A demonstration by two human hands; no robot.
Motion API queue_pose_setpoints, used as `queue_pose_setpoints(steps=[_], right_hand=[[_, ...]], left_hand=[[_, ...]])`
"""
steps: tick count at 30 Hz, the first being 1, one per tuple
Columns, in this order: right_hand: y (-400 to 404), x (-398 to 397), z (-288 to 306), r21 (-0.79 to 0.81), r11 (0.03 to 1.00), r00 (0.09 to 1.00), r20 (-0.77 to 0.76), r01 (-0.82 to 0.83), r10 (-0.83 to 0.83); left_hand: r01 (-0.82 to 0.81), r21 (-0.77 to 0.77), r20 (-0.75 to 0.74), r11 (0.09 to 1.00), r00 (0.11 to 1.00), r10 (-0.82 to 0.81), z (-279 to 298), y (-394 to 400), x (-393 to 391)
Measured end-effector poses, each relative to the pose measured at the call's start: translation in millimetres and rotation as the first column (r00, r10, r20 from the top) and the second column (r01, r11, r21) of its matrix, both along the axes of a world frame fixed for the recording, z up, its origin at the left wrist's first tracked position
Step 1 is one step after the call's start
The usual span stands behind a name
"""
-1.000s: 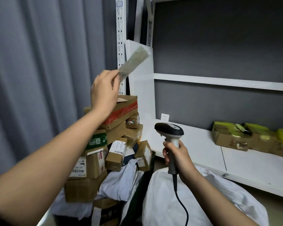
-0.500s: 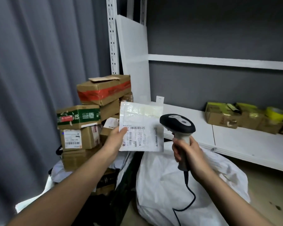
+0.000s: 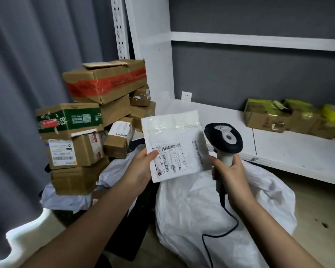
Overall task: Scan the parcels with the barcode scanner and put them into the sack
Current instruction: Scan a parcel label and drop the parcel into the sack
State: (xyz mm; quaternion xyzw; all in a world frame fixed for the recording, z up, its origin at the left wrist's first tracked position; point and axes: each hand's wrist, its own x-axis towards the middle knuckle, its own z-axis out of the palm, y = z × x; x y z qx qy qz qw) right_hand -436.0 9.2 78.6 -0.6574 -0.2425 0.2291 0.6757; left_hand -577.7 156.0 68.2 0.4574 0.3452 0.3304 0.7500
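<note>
Now L hand (image 3: 141, 167) pinches 1 white parcel (image 3: 174, 144), R hand (image 3: 228, 171) grips 1 scanner (image 3: 223, 138) above sack (image 3: 201, 209).

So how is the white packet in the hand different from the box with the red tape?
The white packet is flat and thin; the box with red tape is brown and bulky. The left hand holds the packet, while the box tops the pile. Both are parcels.

L hand (image 3: 141, 167) pinching white mailer parcel (image 3: 174, 146) by its lower-left corner, label w/ barcode facing up, R hand (image 3: 230, 171) gripping barcode scanner (image 3: 223, 140) just right of parcel, white sack (image 3: 220, 209) below parcel, cardboard box stack (image 3: 91, 120) left of parcel
</note>
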Motion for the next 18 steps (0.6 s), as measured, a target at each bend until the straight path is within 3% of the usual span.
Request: queue_pose_setpoints(steps=[6,11,16,18], right_hand=[[5.9,7.4,-11.4,-0.018,0.997,0.996,-0.045,0.074,-0.075],[2.2,6.2,-13.2,0.000,0.991,0.991,-0.007,0.133,-0.133],[-7.6,-12.8,-1.2,0.000,0.998,0.998,-0.004,0.064,-0.064],[-11.2,-21.3,2.8,-0.034,0.999,0.998,-0.045,-0.039,0.037]], left_hand=[[0.161,-0.008,0.077,0.987,0.984,-0.159,2.1,-7.0,-4.0],[0.355,0.223,-0.258,0.908,0.919,-0.297,0.1,-8.4,-23.1],[0.111,0.261,-0.243,0.959,0.969,-0.045,4.0,-5.8,-29.4],[0.027,0.255,-0.210,0.966,0.977,0.028,5.9,-2.7,-30.2]])
